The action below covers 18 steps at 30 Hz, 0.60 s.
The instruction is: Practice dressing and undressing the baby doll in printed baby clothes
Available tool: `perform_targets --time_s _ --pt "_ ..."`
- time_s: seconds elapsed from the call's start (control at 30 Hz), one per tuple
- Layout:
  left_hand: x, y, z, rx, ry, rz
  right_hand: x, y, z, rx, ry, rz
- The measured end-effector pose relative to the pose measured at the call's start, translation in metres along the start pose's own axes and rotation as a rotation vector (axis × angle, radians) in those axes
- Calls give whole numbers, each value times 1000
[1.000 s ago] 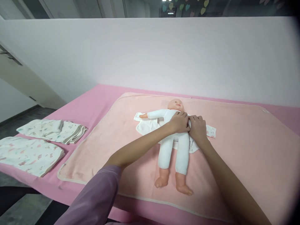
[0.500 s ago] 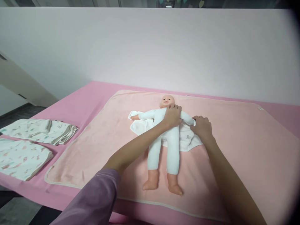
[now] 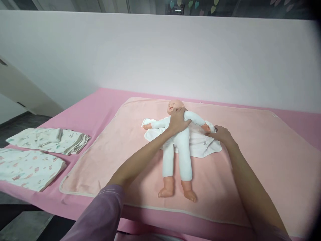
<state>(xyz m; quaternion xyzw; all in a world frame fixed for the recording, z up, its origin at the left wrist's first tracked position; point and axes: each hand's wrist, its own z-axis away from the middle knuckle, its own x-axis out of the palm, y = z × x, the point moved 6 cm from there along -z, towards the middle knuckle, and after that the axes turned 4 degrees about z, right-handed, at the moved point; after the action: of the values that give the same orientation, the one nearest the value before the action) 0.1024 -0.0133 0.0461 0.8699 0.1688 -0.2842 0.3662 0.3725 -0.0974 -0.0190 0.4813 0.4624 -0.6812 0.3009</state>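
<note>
A baby doll (image 3: 179,147) in a white bodysuit lies on its back on a peach blanket (image 3: 250,157), head toward the wall. Under its upper body is a spread white garment (image 3: 200,145). My left hand (image 3: 177,121) lies curled over the doll's chest and shoulder, just below its chin. My right hand (image 3: 220,134) is closed at the end of the doll's outstretched arm, pinching the doll's hand or the garment edge there; which of the two is hidden.
The blanket lies on a pink bed or table (image 3: 95,107) against a white wall. At the left edge are two folded piles of printed baby cloths (image 3: 50,140) (image 3: 27,167). Dark floor shows beyond the left corner.
My left hand slid from the doll's belly up to its chest and neck. My right hand moved rightward from the torso to the end of the doll's arm, which is now stretched out.
</note>
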Motion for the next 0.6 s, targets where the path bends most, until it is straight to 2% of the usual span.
perform_targets --time_s 0.27,0.43,0.53,0.6 --pt "-9 -4 1 -19 50 22 4 8 -8 -13 -20 -39" --pt "-20 -3 3 -35 119 36 6 4 -11 -38 53 38" --pt "-20 -2 4 -18 93 9 1 -1 -7 -53 19 51" --pt "-10 3 5 10 39 -34 -12 -5 1 -125 -29 5"
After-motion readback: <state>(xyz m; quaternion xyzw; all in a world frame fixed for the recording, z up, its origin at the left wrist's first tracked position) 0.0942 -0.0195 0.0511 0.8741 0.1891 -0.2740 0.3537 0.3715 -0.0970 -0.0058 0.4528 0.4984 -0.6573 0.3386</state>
